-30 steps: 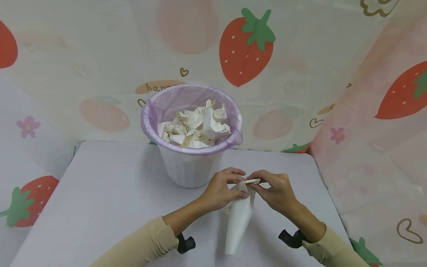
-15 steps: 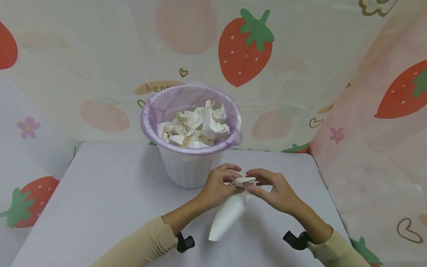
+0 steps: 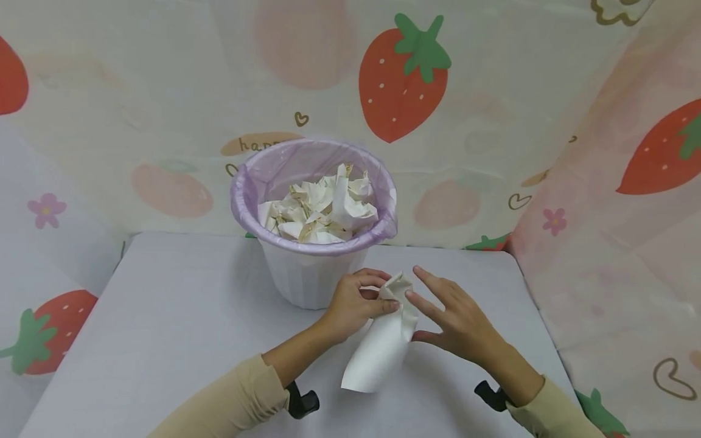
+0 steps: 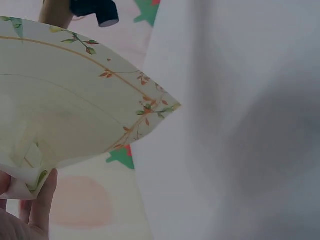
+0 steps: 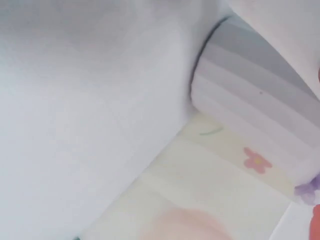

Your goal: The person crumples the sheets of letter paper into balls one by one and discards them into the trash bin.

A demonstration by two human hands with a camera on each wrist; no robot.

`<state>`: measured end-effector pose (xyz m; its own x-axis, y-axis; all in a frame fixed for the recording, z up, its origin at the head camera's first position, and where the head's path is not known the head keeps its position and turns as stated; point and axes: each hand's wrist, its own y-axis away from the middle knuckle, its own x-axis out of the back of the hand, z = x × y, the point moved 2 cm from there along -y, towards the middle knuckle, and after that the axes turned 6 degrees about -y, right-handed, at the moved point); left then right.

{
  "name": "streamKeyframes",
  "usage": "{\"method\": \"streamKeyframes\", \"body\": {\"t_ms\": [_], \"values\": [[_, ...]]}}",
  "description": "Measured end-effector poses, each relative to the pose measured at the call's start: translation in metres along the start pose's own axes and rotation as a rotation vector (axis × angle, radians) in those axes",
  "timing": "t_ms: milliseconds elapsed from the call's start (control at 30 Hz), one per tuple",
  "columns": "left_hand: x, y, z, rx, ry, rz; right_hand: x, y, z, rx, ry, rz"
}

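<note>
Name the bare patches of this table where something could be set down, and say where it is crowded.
Bare: the table left of the waste bin and left hand, and the strip between the right hand and the table's right edge. Crowded: in front of the bin, where both hands meet the folded paper.

A: What moved in the last second?

B: The right hand (image 3: 457, 319) has let go of the folded paper (image 3: 381, 344). Earlier its fingertips pinched the top edge alongside the left hand (image 3: 353, 302); now the fingers are spread straight, lying against the paper's right side.

A: And the paper?

B: Its top end has risen slightly toward the middle of the frame and looks more crumpled. The lower end, which pointed straight down at first, has swung toward the lower left.

A: The left hand's grip?

B: It has shifted up a little with the paper's top.
</note>
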<state>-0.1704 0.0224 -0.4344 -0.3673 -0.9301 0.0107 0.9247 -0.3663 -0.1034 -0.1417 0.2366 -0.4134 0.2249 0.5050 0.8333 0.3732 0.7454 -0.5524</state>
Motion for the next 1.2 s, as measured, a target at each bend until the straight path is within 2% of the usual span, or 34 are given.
{"method": "streamKeyframes", "body": {"t_ms": [100,200,367,467,633,867,967,1067,1200], "values": [[0.0,0.001,0.002,0.05,0.045,-0.003,0.001,-0.002,-0.002,0.111,0.088,0.018],[-0.001,0.002,0.002,0.091,0.079,-0.001,0.001,-0.002,-0.005,0.164,0.109,0.017],[-0.002,0.003,0.0,0.13,0.099,-0.001,0.002,-0.005,-0.01,0.186,0.105,0.048],[-0.001,0.004,-0.002,0.152,0.094,-0.001,0.003,-0.008,-0.012,0.17,0.058,0.05],[-0.002,0.006,-0.005,0.185,0.083,-0.011,0.003,-0.013,-0.015,0.11,-0.076,0.061],[-0.002,0.007,-0.01,0.225,0.132,-0.056,0.002,-0.016,-0.014,0.009,-0.239,0.094],[-0.002,0.008,-0.011,0.19,0.164,-0.098,0.002,-0.017,-0.013,-0.06,-0.358,0.13],[-0.001,0.009,-0.01,0.128,0.186,-0.152,0.003,-0.016,-0.01,-0.152,-0.505,0.166],[0.005,0.012,-0.002,0.038,0.148,-0.256,0.006,-0.013,-0.005,-0.277,-0.687,0.191]]}}
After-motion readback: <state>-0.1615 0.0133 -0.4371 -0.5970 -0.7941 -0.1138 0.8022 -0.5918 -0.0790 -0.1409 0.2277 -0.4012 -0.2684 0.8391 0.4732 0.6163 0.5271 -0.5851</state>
